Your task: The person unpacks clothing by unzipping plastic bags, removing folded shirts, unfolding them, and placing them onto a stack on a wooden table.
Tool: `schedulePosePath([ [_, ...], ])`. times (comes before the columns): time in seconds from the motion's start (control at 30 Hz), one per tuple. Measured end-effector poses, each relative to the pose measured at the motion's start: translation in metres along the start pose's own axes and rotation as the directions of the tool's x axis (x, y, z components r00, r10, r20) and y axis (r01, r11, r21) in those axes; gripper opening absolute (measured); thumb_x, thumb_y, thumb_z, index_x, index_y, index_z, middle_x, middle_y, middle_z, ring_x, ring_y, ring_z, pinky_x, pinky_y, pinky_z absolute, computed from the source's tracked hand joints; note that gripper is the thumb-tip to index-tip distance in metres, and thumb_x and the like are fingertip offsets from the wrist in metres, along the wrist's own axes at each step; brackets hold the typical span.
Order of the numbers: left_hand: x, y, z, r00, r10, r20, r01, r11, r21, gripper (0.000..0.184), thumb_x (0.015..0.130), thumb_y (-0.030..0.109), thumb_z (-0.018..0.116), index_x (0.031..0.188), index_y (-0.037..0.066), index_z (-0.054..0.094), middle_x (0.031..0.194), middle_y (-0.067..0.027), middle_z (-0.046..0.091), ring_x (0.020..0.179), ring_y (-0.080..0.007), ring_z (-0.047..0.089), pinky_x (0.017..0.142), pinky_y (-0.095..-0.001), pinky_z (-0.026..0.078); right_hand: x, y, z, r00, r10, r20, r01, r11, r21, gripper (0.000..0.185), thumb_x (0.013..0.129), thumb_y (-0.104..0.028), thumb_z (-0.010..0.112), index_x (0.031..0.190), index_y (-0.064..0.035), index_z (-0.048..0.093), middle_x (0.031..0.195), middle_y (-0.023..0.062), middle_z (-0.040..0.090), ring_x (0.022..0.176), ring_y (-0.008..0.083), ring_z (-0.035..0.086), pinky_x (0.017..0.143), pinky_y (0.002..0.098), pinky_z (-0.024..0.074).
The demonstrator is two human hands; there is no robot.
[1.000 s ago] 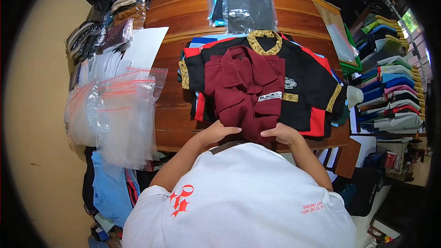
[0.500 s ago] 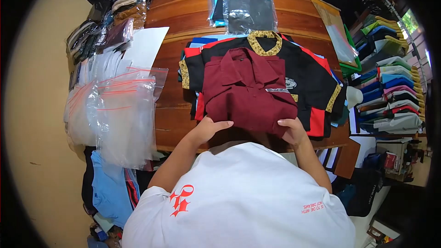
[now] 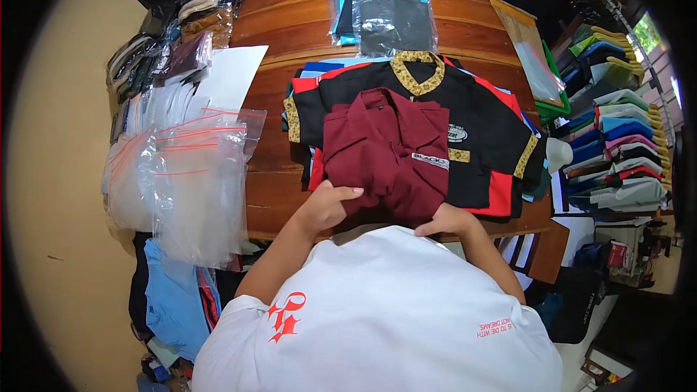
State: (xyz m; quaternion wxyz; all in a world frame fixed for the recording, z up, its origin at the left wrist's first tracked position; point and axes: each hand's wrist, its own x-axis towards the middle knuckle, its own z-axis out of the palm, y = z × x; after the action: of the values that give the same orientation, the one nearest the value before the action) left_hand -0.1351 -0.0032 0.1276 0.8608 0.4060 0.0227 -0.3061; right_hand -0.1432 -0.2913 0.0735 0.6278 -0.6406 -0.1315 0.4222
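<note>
A folded maroon collared shirt (image 3: 388, 149) with a printed label on its chest lies over a black shirt (image 3: 479, 141) with red panels and gold-patterned collar and cuffs. My left hand (image 3: 327, 207) is closed on the maroon shirt's lower left corner, thumb on top and fingers partly hidden under the cloth. My right hand (image 3: 451, 221) is at its lower right corner, with the thumb pointing left below the hem and the other fingers mostly hidden by the fabric. The lower part of the maroon shirt is bunched between both hands.
Clear plastic bags (image 3: 200, 189) with red seals lie on the left of the wooden table (image 3: 272, 145), near bagged garments (image 3: 207, 11). A bagged black garment (image 3: 392, 22) lies at the far edge. Folded shirts (image 3: 617, 145) are stacked on the right.
The maroon shirt's lower right side has been drawn inward and down, uncovering more black shirt. My right hand has moved down and left; my left hand has shifted slightly.
</note>
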Motion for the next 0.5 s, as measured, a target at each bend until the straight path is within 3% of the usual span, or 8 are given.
schedulePosePath([
  [0.13, 0.002, 0.014, 0.014, 0.987, 0.130, 0.090, -0.115, 0.981, -0.156, 0.050, 0.083, 0.001, 0.055, 0.131, -0.003, 0.044, 0.131, -0.0126, 0.052, 0.120, -0.0240, 0.051, 0.102, -0.0356, 0.040, 0.000, -0.022, 0.021, 0.974, -0.195, -0.111, 0.134, 0.901, -0.413, 0.098, 0.062, -0.032, 0.086, 0.140, -0.0010, 0.035, 0.141, 0.0118, 0.043, 0.128, 0.0235, 0.043, 0.105, 0.0307, 0.0335],
  [0.2, 0.004, 0.014, 0.022, 0.974, 0.178, 0.141, -0.142, 0.961, -0.236, 0.052, 0.083, 0.001, 0.056, 0.133, -0.003, 0.042, 0.132, -0.0131, 0.051, 0.121, -0.0245, 0.051, 0.102, -0.0354, 0.039, 0.006, -0.035, 0.025, 0.861, -0.379, -0.340, 0.117, 0.797, -0.593, 0.095, 0.062, -0.032, 0.086, 0.138, -0.0012, 0.037, 0.140, 0.0132, 0.044, 0.126, 0.0259, 0.045, 0.104, 0.0322, 0.0340],
  [0.23, 0.004, 0.012, 0.024, 0.979, 0.154, 0.137, -0.118, 0.963, -0.241, 0.054, 0.083, 0.001, 0.056, 0.135, -0.001, 0.040, 0.132, -0.0123, 0.051, 0.121, -0.0239, 0.050, 0.104, -0.0348, 0.038, 0.014, -0.021, 0.019, 0.741, -0.598, -0.307, 0.243, 0.664, -0.708, 0.083, 0.065, -0.022, 0.085, 0.133, -0.0010, 0.042, 0.135, 0.0116, 0.049, 0.123, 0.0236, 0.048, 0.102, 0.0346, 0.0368],
  [0.27, 0.003, 0.011, 0.025, 0.983, 0.132, 0.132, -0.096, 0.965, -0.245, 0.056, 0.084, 0.002, 0.056, 0.137, 0.000, 0.038, 0.133, -0.0116, 0.050, 0.122, -0.0233, 0.049, 0.105, -0.0342, 0.037, 0.015, -0.016, 0.014, 0.740, -0.599, -0.305, 0.244, 0.662, -0.708, 0.083, 0.065, -0.022, 0.085, 0.133, -0.0010, 0.042, 0.135, 0.0116, 0.049, 0.123, 0.0236, 0.048, 0.102, 0.0346, 0.0368],
  [0.33, 0.004, -0.005, 0.006, 0.989, 0.118, 0.088, -0.111, 0.991, -0.077, 0.059, 0.084, 0.004, 0.057, 0.139, 0.001, 0.036, 0.134, -0.0100, 0.049, 0.123, -0.0222, 0.047, 0.106, -0.0341, 0.035, 0.017, -0.009, 0.005, 0.681, -0.659, -0.319, 0.463, 0.726, -0.509, 0.067, 0.074, -0.012, 0.076, 0.132, -0.0019, 0.044, 0.129, 0.0110, 0.053, 0.121, 0.0247, 0.049, 0.102, 0.0377, 0.0384],
  [0.4, 0.001, -0.009, 0.004, 0.981, 0.115, 0.155, -0.141, 0.975, 0.170, 0.072, 0.082, 0.012, 0.067, 0.143, 0.004, 0.030, 0.141, -0.0055, 0.042, 0.128, -0.0200, 0.041, 0.109, -0.0334, 0.030, 0.020, -0.008, 0.005, 0.704, -0.507, -0.498, 0.576, 0.817, -0.017, 0.046, 0.085, -0.009, 0.059, 0.130, -0.0051, 0.047, 0.126, 0.0098, 0.056, 0.121, 0.0253, 0.050, 0.104, 0.0394, 0.0369],
  [0.47, -0.004, -0.005, 0.001, 0.996, -0.044, 0.073, -0.003, 0.842, 0.539, 0.087, 0.075, 0.021, 0.076, 0.145, 0.005, 0.026, 0.145, -0.0059, 0.036, 0.132, -0.0215, 0.036, 0.109, -0.0335, 0.029, 0.018, -0.029, 0.010, 0.756, -0.437, -0.487, 0.654, 0.533, 0.537, 0.041, 0.089, -0.007, 0.050, 0.130, -0.0038, 0.047, 0.129, 0.0089, 0.054, 0.122, 0.0233, 0.049, 0.106, 0.0372, 0.0342],
  [0.5, -0.004, -0.004, 0.011, 1.000, -0.019, 0.010, 0.006, 0.691, 0.723, 0.093, 0.071, 0.027, 0.081, 0.144, 0.005, 0.028, 0.145, -0.0086, 0.036, 0.132, -0.0229, 0.036, 0.108, -0.0328, 0.028, 0.015, -0.042, 0.010, 0.803, -0.394, -0.447, 0.596, 0.526, 0.607, 0.040, 0.092, -0.012, 0.049, 0.131, -0.0041, 0.046, 0.131, 0.0088, 0.053, 0.124, 0.0238, 0.048, 0.107, 0.0388, 0.0331],
])
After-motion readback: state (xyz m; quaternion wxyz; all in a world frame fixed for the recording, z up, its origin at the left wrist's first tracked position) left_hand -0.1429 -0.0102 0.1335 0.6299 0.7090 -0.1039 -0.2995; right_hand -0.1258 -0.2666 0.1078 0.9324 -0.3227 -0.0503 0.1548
